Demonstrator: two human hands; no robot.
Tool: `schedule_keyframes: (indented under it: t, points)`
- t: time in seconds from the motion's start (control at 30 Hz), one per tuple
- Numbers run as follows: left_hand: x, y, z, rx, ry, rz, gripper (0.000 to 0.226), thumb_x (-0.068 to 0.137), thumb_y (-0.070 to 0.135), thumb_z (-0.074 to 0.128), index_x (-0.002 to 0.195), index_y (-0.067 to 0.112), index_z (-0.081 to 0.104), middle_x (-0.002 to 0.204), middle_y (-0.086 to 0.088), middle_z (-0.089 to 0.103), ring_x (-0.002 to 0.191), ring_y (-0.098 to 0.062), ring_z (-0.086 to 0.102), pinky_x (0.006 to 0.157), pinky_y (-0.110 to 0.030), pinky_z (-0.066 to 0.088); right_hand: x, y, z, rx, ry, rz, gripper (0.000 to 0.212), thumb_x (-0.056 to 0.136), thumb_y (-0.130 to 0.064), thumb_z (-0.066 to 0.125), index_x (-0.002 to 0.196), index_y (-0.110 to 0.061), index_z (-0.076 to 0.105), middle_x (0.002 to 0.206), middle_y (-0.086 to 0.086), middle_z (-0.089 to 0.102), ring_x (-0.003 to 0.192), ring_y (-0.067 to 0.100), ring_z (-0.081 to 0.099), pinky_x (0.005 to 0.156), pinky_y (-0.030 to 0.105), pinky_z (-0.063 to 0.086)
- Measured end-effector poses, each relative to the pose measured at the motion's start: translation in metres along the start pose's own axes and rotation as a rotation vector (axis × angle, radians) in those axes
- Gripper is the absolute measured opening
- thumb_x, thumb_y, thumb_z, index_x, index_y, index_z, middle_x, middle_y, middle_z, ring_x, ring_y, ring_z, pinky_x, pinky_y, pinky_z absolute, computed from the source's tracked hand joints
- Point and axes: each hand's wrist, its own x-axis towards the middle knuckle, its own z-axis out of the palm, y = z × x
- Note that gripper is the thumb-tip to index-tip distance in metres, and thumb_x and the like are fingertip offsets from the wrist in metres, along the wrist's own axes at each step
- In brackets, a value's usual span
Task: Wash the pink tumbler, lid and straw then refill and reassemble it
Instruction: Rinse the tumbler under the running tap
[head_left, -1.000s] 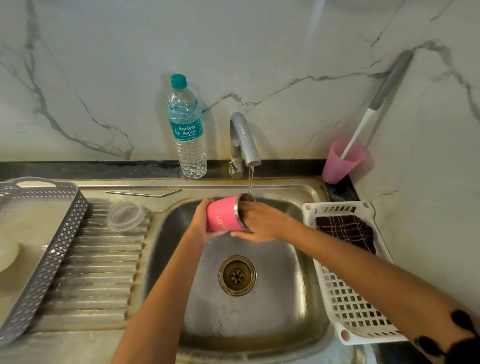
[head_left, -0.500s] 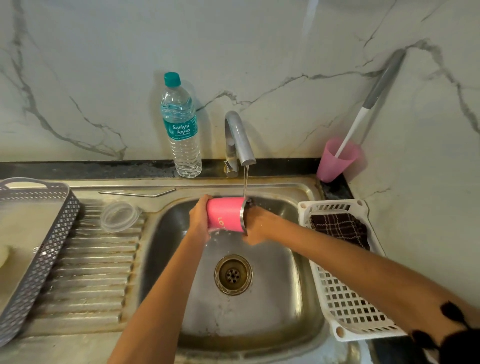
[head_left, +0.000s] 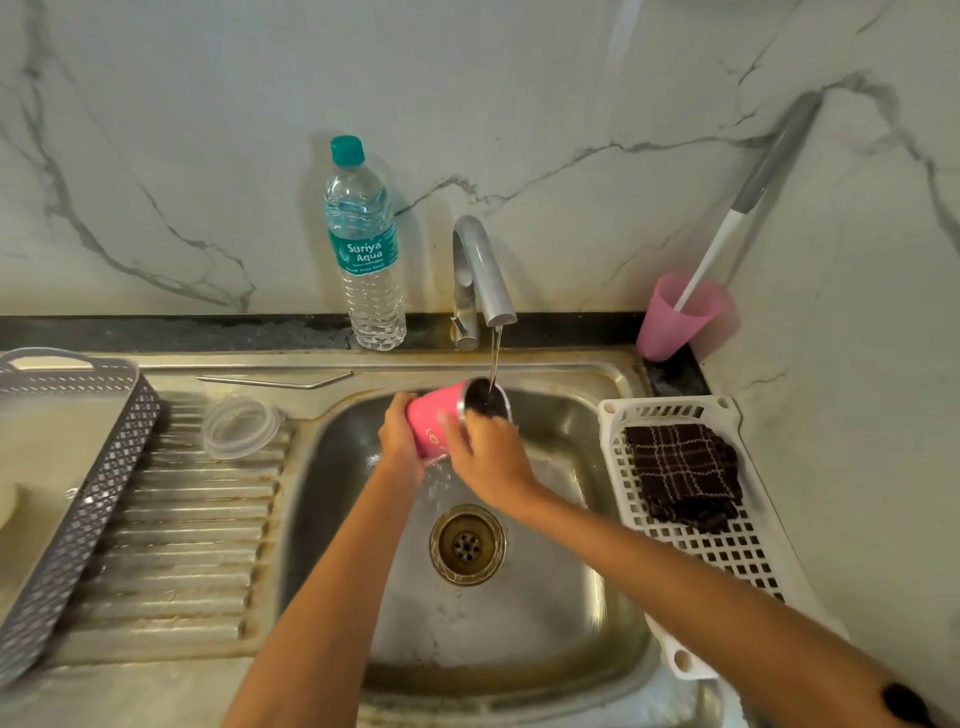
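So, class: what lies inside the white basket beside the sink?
A dark checked cloth lies in the white basket, at its far end. Anything beneath it is hidden.

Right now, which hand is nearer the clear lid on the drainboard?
Left. The left hand grips the base of the pink tumbler, right of the lid; the right hand holds its mouth end, farther right.

Left grip (head_left: 400, 436) and right grip (head_left: 488, 462) curled (arms extended forward).
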Motion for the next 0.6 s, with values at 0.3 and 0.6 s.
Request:
schedule_keyframes:
  t: [0.3,0.6]
  points:
    - [-0.005,-0.018,0.004,-0.093,0.029,-0.033,0.029,0.090,0.041,0.052,0.100,0.015,0.059,0.085,-0.009,0.065,0.068,-0.021,0.065,0.049,-0.028,0.050,0.018,-0.016,-0.003,0.013,0.082,0.314,0.037,0.101,-0.036,0.040,0.076,-0.014,0.054,0.095,0.012,0.061,0.119,0.028,0.051,0.105,0.042,0.041]
    - [0.006,0.001,-0.014,-0.030,-0.029,-0.080,0.033,0.090,0.043,0.052,0.106,0.015,0.058,0.091,-0.011,0.065,0.078,-0.026,0.065,0.046,-0.030,0.054,0.000,0.044,-0.017,-0.465,-0.154,-0.451,0.045,0.101,-0.042,0.038,0.105,-0.007,0.066,0.101,0.009,0.073,0.101,0.017,0.067,0.121,0.039,0.014]
